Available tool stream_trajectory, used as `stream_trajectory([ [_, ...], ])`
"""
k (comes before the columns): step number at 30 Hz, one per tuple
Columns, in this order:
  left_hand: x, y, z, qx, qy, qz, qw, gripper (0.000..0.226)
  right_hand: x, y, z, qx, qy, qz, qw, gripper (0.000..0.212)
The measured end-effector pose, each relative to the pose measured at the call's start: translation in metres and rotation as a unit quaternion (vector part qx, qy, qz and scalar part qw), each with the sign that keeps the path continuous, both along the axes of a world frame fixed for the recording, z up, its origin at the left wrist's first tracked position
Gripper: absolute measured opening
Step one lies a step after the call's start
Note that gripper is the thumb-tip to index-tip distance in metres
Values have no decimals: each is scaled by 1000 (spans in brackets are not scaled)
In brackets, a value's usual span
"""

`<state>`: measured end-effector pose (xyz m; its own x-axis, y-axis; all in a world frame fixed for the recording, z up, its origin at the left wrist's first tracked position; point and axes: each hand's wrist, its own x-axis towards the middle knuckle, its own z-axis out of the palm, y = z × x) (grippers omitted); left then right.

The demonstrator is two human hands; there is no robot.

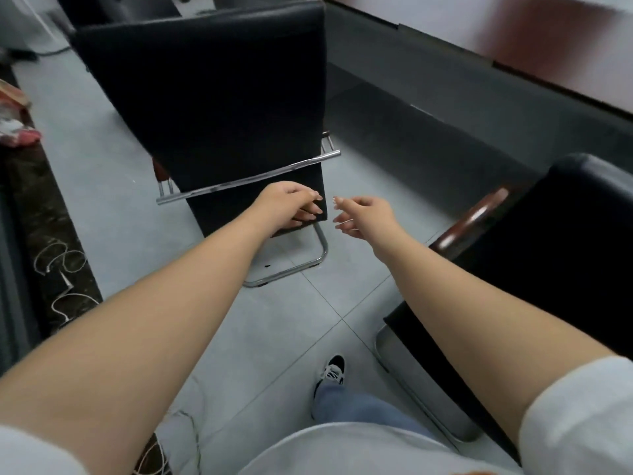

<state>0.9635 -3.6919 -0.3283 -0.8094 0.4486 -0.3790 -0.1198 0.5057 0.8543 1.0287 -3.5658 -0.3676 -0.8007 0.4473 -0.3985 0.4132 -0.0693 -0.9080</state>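
A black chair (222, 97) with a chrome frame stands ahead of me, its back towards me. My left hand (287, 204) is at the lower edge of the chair's back, fingers curled against the black panel just under the chrome crossbar (246, 180). My right hand (363, 214) hovers just right of that edge, fingers loosely spread and holding nothing, not touching the chair.
A second black chair (548, 252) with a wooden armrest stands close on my right. A dark counter with white cords (51, 262) runs along the left. A long desk edge (479, 46) crosses the upper right. Grey floor tiles (308, 320) and my shoe (334, 368) lie below.
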Motion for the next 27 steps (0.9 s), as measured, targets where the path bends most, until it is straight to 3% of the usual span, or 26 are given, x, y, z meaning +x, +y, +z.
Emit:
stream_trajectory([
  [5,-74,75,2,0,-19,-42,999,17,-67,55,4,-42,8,-99,994,19],
  [13,-118,166,-14,-27,-61,-153,986,17,-98,118,-8,-57,-4,-221,974,23],
  [19,-136,248,-41,-56,-89,-254,962,17,-91,165,-38,-74,-26,-392,916,26],
  [27,-147,350,-64,-77,-133,-409,900,18,-74,229,-41,-70,-54,-584,807,25],
])
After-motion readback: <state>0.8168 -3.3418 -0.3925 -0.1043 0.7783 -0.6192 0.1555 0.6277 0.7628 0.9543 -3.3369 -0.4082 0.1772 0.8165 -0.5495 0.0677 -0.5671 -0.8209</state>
